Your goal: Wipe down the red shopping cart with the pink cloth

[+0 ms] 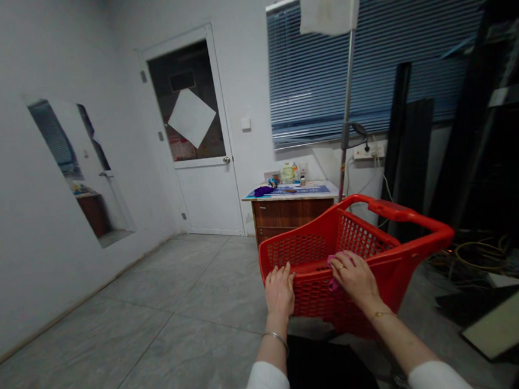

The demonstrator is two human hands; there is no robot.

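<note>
**Where am I standing?**

You're on a grey tile floor, with a white wall on your left and a mirror set into it. Straight ahead is a white door with a diamond of white paper on its glass. To the right of that, a window blind hangs above a wooden cabinet. A purple bundle and a bottle sit on the cabinet top. Dark panels lean on the wall at your far right.

**Where's the basket?**

The red basket is right in front of you, below the cabinet and tilted, with its handle toward the right. It's off to the right of your body, well apart from the cabinet.

**And my hands?**

Your left hand is on the near edge of the basket, its fingers together and hooked over the rim. Your right hand is pressing a pink cloth against the basket, fingers together on top of it. I can't tell how tightly the cloth is held.

**Anything on my wrists?**

You've got a silver bangle on your left wrist, a thin gold bracelet on your right, and a ring on one right finger.
</note>
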